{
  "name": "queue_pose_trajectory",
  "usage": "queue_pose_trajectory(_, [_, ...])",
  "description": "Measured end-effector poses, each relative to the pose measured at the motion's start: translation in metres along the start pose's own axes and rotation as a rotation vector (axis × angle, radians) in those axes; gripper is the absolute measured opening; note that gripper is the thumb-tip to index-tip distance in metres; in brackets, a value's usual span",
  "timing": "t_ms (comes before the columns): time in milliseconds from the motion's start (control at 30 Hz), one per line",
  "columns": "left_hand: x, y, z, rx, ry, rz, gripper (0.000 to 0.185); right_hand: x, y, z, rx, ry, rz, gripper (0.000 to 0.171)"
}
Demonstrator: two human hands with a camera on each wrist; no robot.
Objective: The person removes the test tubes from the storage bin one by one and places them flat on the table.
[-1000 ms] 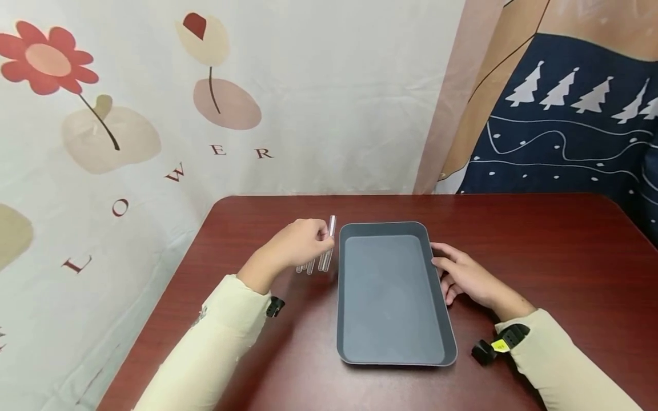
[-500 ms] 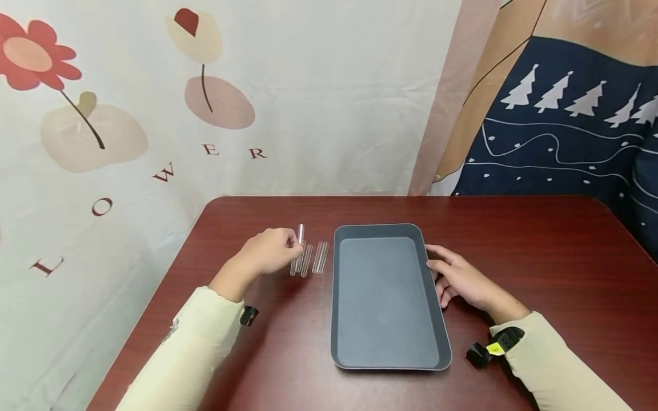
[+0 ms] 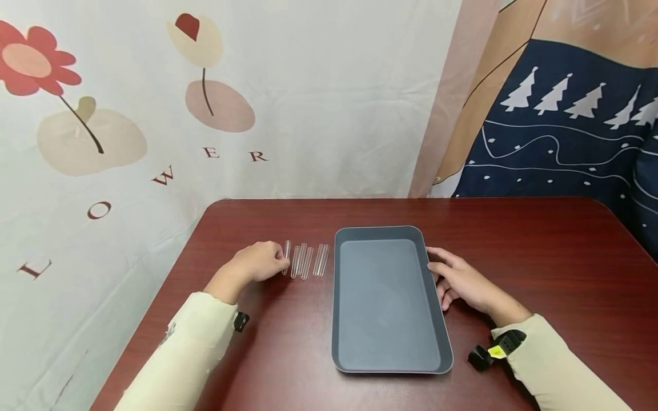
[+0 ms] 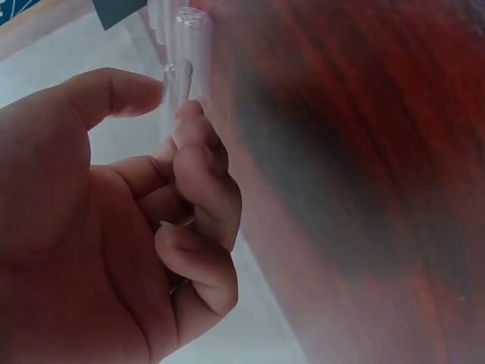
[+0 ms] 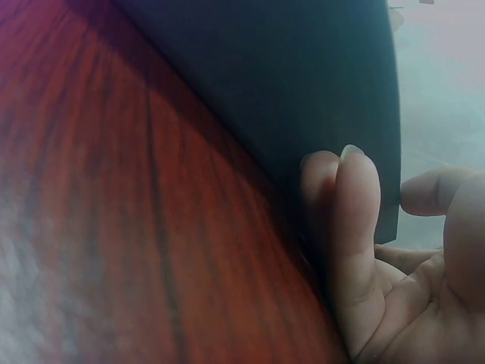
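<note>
The left hand (image 3: 255, 264) pinched a clear glass tube (image 3: 286, 257) between thumb and curled fingers (image 4: 198, 163), low over the red-brown table (image 3: 514, 251) beside four other tubes (image 3: 308, 261). The right hand (image 3: 462, 281) rested, fingers relaxed, against the grey tray's (image 3: 388, 365) right rim.

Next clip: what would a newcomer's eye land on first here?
Probably the dark grey tray, lying empty in the middle of the red-brown table, with the right hand resting against its right rim. Next, the row of clear glass tubes lying on the table just left of the tray, where the left hand pinches the leftmost tube. Behind, a flower-print cloth catches the eye.
</note>
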State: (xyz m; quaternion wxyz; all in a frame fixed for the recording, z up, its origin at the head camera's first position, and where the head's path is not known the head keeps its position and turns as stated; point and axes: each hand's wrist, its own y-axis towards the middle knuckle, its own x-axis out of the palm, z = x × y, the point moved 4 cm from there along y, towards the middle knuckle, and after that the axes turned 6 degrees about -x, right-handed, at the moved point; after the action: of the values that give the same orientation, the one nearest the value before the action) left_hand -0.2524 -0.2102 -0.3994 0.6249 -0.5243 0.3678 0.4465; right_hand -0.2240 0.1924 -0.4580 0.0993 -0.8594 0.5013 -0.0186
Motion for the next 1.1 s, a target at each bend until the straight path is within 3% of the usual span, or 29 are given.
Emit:
queue_pose_trajectory(800, [0.014,0.006,-0.002,0.016,-0.114,-0.149,0.023,-0.002,0.0,-0.001,0.01,-0.007,-0.015,0.06])
queue_pose_trajectory(1100, [0.015,0.006,0.002,0.01,-0.085,-0.138,0.028,-0.005,-0.005,0.002,0.022,-0.007,0.003,0.059])
